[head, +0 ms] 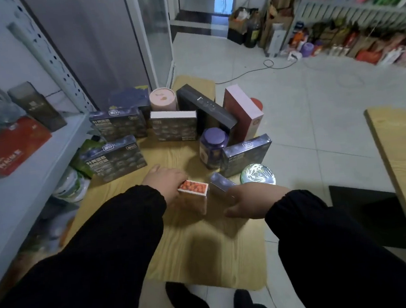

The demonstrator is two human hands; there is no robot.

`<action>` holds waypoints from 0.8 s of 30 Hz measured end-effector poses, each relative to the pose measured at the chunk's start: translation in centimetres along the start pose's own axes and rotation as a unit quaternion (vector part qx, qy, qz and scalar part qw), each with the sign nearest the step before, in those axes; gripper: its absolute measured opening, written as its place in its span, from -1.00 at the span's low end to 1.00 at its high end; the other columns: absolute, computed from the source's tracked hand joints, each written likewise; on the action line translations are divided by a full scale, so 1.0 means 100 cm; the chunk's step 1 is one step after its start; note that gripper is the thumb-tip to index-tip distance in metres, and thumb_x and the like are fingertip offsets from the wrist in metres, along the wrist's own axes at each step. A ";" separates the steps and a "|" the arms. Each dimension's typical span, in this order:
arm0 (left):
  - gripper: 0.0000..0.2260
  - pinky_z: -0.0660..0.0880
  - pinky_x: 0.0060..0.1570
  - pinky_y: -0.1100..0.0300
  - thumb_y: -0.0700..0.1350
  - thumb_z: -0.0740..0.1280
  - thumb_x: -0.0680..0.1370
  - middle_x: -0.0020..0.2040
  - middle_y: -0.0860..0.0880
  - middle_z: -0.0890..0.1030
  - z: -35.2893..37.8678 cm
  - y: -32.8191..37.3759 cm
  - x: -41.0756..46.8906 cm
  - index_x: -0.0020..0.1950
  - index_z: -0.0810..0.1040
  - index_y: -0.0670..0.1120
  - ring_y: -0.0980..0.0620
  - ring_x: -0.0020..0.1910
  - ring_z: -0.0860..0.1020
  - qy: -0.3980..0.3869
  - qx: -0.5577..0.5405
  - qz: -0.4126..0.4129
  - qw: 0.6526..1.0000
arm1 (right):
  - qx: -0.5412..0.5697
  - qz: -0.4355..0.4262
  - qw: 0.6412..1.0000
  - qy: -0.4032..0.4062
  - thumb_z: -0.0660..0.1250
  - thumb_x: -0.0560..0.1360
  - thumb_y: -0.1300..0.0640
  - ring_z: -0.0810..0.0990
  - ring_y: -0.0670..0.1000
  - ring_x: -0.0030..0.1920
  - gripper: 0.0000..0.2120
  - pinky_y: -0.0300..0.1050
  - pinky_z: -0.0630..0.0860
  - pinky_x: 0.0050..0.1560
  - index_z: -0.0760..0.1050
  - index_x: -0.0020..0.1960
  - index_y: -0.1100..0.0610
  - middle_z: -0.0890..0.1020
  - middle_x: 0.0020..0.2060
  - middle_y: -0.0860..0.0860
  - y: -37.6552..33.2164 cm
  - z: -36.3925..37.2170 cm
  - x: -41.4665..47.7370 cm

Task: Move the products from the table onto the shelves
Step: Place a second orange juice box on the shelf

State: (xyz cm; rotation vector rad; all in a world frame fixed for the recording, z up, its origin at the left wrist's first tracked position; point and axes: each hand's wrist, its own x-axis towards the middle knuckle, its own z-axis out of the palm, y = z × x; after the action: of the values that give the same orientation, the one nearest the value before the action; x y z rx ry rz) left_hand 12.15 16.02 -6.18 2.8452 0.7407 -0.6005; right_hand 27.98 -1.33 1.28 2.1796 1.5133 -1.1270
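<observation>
On the table [204, 251] roughly a dozen products [174, 128] stand unshelved while the shelf [29, 182] holds only a few, so early going: left hand [165, 180] grips orange box [193, 188], right hand [251, 198] at blue box [220, 183], fingers hidden, grip cannot be told.

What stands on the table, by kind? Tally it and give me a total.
Boxes: 9
Round tins and jars: 3
Total: 12, leaving out a red thing half hidden behind the pink box.
</observation>
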 end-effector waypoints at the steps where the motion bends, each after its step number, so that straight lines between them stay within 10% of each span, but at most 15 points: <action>1: -0.71 0.31 0.34 -0.01 -0.04 0.31 0.60 0.24 0.07 0.55 -0.006 -0.006 -0.008 0.33 0.50 0.12 -0.04 0.27 0.48 0.003 -0.025 -0.008 1.000 | 0.001 -0.008 1.000 0.005 0.33 0.61 -0.13 0.54 0.09 0.30 -0.43 -0.19 0.34 0.03 0.30 0.55 0.03 0.52 0.38 0.02 -0.001 -0.001 0.001; 12: -0.59 0.39 -0.04 0.14 0.12 0.25 0.65 0.36 0.11 0.51 -0.104 -0.015 -0.183 0.50 0.32 0.34 0.10 0.06 0.49 0.099 -0.213 -0.232 0.944 | 0.161 -0.196 0.963 0.092 0.58 0.38 -0.18 0.51 0.05 0.36 -0.06 -0.04 0.49 0.29 0.20 0.60 -0.02 0.47 0.43 0.01 -0.052 -0.010 0.013; 17: -0.61 0.32 0.06 0.19 0.10 0.24 0.66 0.44 0.16 0.46 -0.123 0.004 -0.270 0.50 0.34 0.30 0.09 0.30 0.45 0.179 -0.224 -0.295 0.911 | 0.236 -0.320 0.915 0.065 0.59 0.42 -0.04 0.65 -0.11 0.12 -0.61 -0.02 0.58 0.21 0.54 0.19 -0.13 0.68 0.10 -0.18 -0.107 0.001 0.005; 24: -0.71 0.44 0.04 0.17 0.14 0.27 0.62 0.18 0.20 0.59 -0.116 -0.004 -0.392 0.34 0.53 0.26 0.17 0.10 0.54 0.351 -0.238 -0.384 0.820 | 0.244 -0.409 0.879 0.035 0.56 0.46 0.02 0.68 -0.20 0.05 -0.71 -0.08 0.61 0.16 0.60 0.14 -0.14 0.72 0.05 -0.21 -0.209 0.008 -0.020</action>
State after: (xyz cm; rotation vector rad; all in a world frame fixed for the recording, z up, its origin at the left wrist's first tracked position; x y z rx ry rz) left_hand -15.38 1.94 20.50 2.1479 1.8621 0.5849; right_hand 8.93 5.69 6.50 1.8433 2.5304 -1.8570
